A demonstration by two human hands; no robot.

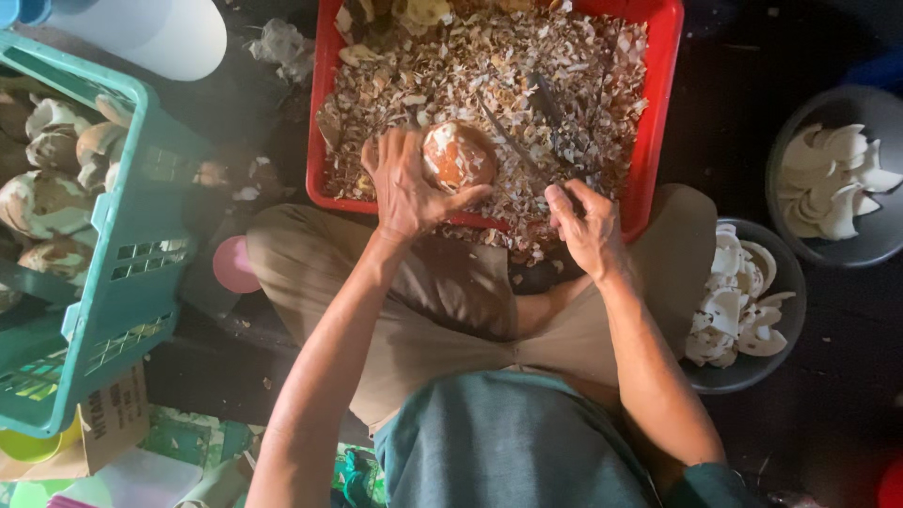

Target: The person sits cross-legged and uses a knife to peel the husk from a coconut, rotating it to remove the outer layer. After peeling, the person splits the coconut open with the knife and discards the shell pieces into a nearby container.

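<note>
My left hand (406, 184) grips a round, partly peeled coconut (457, 156) with orange-brown and pale patches, holding it over the near edge of a red plastic crate (662, 85) full of brown and white shell shavings. My right hand (585, 226) is closed around the handle of a dark knife (550, 108), whose blade points away from me across the shavings, just right of the coconut. I sit cross-legged in tan trousers, the crate resting against my knees.
A teal plastic basket (113, 273) at the left holds several unpeeled coconuts. Two dark bowls at the right, one near (788, 282) and one far (884, 246), hold white coconut pieces. A pink round lid (230, 265) lies by my left knee. A white cylinder (141, 33) stands at the top left.
</note>
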